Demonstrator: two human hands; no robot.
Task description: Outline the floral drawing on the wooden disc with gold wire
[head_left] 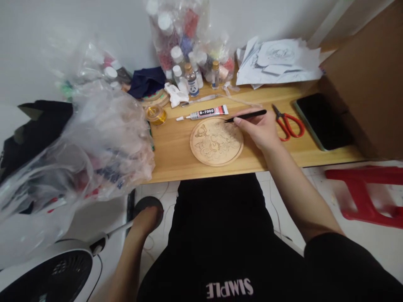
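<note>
My right hand (260,128) is closed around black tweezers (245,116). Their pointed tip reaches the upper right of a round wooden board (217,144), which carries a fine line drawing of flower-like shapes. Just behind the board lies a B-7000 glue tube (208,112) with a white nozzle pointing left. Below the table's front edge, at the left, hangs my left hand (149,214), in front of a dark round base. Its fingers are unclear, and I cannot tell whether it touches anything.
Red-handled scissors (289,123) and a phone (324,121) lie right of the board. A golden spool (155,114), small bottles (192,79) and printed papers (278,61) sit behind. Plastic bags (110,134) crowd the left, a fan (47,272) below them. A red stool (365,193) stands at right.
</note>
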